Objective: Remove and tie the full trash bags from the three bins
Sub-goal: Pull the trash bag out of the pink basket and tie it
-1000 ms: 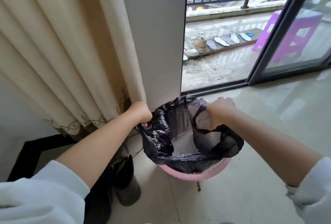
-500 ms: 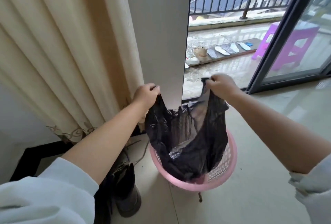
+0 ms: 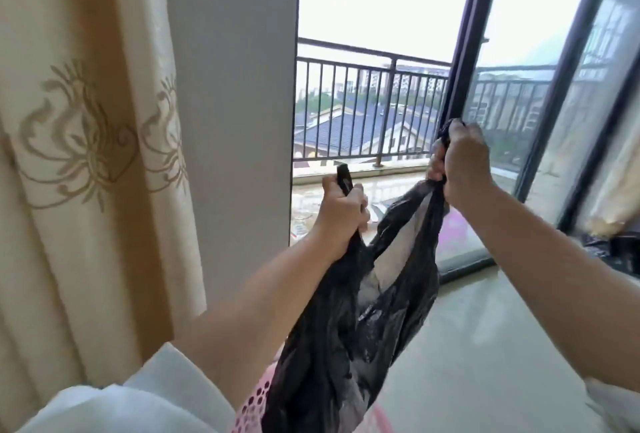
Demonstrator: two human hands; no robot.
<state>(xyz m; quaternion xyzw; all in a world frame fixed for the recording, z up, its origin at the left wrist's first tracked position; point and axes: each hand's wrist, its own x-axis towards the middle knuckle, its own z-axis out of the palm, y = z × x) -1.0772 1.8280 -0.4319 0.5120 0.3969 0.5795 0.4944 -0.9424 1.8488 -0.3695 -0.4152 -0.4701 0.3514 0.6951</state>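
Nearest, at 6 o'clock: pink perforated bin (image 3: 258,405), only a sliver of rim visible under your left forearm. The black trash bag (image 3: 349,328) hangs above it, bottom cut off by the frame edge, so can't tell if it's fully clear of the bin.

Centre: your left hand (image 3: 341,216) is fisted round one bag handle, a strip of black plastic poking out the top of the fist. At 2 o'clock, your right hand (image 3: 462,169) is clenched round the other handle, held higher. Bag mouth is stretched between the two fists, pale contents showing through the gap.

Step, my read: lift-out, nearly done. Next is the tie: bring both fists together, cross the handles, knot. Keep tension even, the film looks thin.

Far: cream embroidered curtain (image 3: 86,155) at 9 o'clock, grey wall pillar (image 3: 235,86) at 11, balcony railing (image 3: 367,100) at 12, dark sliding door frame (image 3: 464,51) at 1.
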